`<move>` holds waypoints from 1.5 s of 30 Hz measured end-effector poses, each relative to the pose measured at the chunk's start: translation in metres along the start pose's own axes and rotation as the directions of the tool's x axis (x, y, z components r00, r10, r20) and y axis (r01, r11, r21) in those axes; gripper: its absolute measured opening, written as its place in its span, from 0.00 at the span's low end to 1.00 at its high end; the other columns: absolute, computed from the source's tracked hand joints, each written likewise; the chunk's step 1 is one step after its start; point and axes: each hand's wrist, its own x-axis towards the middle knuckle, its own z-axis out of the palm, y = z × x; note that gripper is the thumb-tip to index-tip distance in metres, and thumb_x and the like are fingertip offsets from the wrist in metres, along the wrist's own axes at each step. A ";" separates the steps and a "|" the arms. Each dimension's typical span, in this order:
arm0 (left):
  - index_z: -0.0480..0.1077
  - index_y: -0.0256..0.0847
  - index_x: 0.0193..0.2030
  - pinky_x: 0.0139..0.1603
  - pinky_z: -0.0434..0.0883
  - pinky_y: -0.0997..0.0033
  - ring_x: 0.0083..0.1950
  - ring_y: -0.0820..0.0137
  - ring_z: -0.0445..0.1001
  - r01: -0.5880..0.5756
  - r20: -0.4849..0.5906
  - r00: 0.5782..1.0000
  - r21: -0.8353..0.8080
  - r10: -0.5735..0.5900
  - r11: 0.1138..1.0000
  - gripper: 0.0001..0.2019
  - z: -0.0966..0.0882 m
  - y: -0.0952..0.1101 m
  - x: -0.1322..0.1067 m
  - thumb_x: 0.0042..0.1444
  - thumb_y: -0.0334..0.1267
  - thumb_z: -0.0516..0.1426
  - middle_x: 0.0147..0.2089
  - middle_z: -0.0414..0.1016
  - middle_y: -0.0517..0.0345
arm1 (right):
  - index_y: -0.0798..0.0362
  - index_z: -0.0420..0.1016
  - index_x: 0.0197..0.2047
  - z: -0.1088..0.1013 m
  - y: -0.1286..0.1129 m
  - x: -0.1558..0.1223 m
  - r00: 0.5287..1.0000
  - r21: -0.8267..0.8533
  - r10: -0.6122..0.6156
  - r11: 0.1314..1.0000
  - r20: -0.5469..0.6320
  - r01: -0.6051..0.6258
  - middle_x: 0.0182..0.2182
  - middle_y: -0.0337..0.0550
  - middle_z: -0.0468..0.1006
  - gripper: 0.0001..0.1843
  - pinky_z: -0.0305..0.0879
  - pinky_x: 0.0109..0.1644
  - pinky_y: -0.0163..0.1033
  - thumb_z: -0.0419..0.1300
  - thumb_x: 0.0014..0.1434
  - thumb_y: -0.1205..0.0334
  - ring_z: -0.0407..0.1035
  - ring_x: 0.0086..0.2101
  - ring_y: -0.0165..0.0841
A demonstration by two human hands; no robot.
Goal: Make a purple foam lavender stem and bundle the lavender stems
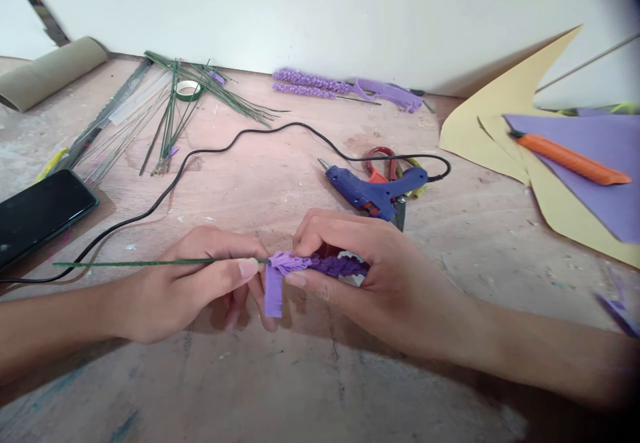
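A thin green stem (115,264) is running out of a purple frilled wrapping.
It is lying nearly level, its bare end pointing left beyond the left hand (207,286), which is pinching it close to the wrapping. Light purple frills (285,263) are ringing it, meeting dark purple frills (337,265) that are reaching into the right hand (367,256). A light purple strip (273,294) is hanging loose from the wrapping's left end.

scuffed table (250,183) is cluttered: glue gun (367,188) parked beyond the right hand (370,263), green wires (227,96) scattered past the left hand (195,283), phone (45,219) laid to its left.
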 end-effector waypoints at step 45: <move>0.74 0.37 0.26 0.27 0.65 0.79 0.26 0.75 0.71 -0.015 -0.143 0.989 0.185 0.042 0.983 0.19 0.012 0.001 -0.002 0.67 0.43 0.53 0.24 0.76 0.58 | 0.50 0.78 0.41 0.012 0.005 -0.003 0.921 -0.432 -0.386 0.839 -0.044 0.331 0.32 0.39 0.83 0.06 0.63 0.42 0.44 0.60 0.69 0.63 0.75 0.32 0.32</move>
